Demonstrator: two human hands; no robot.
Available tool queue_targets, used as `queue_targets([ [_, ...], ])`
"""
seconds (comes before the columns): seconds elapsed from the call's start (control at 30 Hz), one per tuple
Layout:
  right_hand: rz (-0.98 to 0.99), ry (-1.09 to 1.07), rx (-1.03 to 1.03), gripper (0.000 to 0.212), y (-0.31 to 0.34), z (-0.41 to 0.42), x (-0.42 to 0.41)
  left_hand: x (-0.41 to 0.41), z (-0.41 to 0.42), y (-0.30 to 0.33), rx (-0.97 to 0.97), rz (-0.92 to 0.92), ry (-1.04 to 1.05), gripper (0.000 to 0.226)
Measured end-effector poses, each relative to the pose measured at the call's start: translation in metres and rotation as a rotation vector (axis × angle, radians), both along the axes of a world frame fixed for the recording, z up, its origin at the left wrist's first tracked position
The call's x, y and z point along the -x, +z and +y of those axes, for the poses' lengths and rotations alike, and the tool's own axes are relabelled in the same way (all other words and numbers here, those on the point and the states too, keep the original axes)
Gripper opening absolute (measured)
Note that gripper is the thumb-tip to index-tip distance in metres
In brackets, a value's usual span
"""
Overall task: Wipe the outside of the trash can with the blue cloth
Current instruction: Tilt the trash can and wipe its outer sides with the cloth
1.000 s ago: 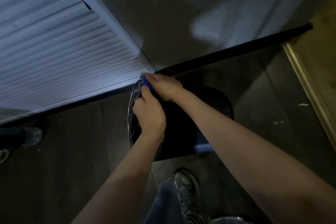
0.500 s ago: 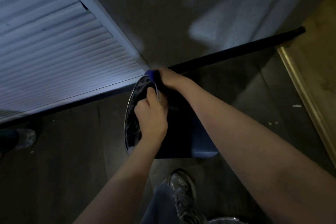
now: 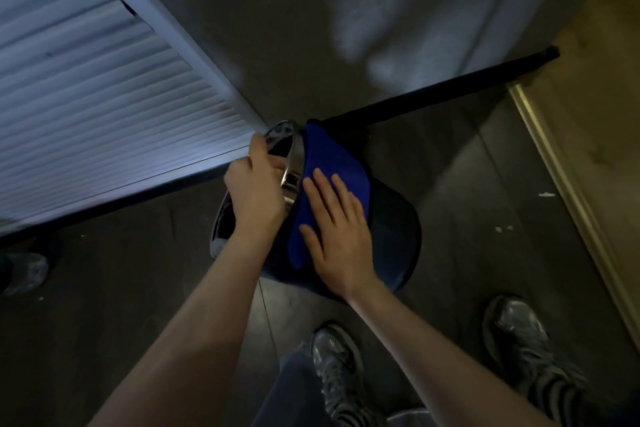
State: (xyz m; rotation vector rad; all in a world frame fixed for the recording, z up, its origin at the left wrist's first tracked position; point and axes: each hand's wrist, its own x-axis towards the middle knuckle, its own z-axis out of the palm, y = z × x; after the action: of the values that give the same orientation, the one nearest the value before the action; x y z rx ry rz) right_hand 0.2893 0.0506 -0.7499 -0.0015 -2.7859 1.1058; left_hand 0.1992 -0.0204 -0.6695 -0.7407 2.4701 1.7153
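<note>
Mid-wipe: right hand [image 3: 341, 229] flat, pressing the blue cloth [image 3: 329, 180] on the tilted trash can [image 3: 394, 236], left hand [image 3: 256, 191] gripping its chrome rim [image 3: 292, 152]; next, sweep downward

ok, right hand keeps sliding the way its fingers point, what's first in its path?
Probably the chrome rim of the trash can. The right hand lies flat on the blue cloth, fingers aimed up-left toward it. Depth is unclear.

Left hand [image 3: 256, 191] grips the tilted can's [image 3: 394, 229] shiny rim [image 3: 292, 152]; right hand [image 3: 341, 236] presses the blue cloth [image 3: 332, 156] flat on its side.
</note>
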Motion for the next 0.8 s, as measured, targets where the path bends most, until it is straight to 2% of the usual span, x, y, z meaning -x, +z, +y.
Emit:
queue_targets([
  [0.13,0.002,-0.091,-0.007,0.053,-0.005,0.007,0.019,0.015,0.004,0.003,0.070,0.038,-0.191,0.044],
  [0.2,-0.048,-0.109,0.004,0.052,-0.008,0.010,0.028,0.016,-0.006,0.005,0.195,0.050,-0.376,0.041],
  [0.3,-0.108,-0.098,-0.009,0.052,-0.015,0.027,0.036,0.008,-0.042,0.000,0.405,-0.061,-0.600,0.033],
  [0.37,-0.140,-0.069,-0.029,0.052,-0.023,0.039,0.034,0.004,-0.069,-0.002,0.323,-0.170,-0.576,0.019],
  [0.47,-0.189,-0.074,-0.026,0.047,-0.034,0.055,0.037,0.008,-0.088,-0.002,0.244,-0.279,-0.519,0.024],
  [0.57,-0.241,-0.137,0.016,0.042,-0.041,0.072,0.053,0.016,-0.074,-0.002,0.226,-0.260,-0.481,0.031],
  [0.7,-0.467,-0.259,0.157,0.041,-0.045,0.097,0.077,0.027,-0.037,-0.002,0.241,-0.205,-0.448,0.037],
  [0.8,-0.497,-0.247,0.166,0.042,-0.043,0.103,0.084,0.040,-0.018,-0.002,0.154,-0.257,-0.346,0.030],
])
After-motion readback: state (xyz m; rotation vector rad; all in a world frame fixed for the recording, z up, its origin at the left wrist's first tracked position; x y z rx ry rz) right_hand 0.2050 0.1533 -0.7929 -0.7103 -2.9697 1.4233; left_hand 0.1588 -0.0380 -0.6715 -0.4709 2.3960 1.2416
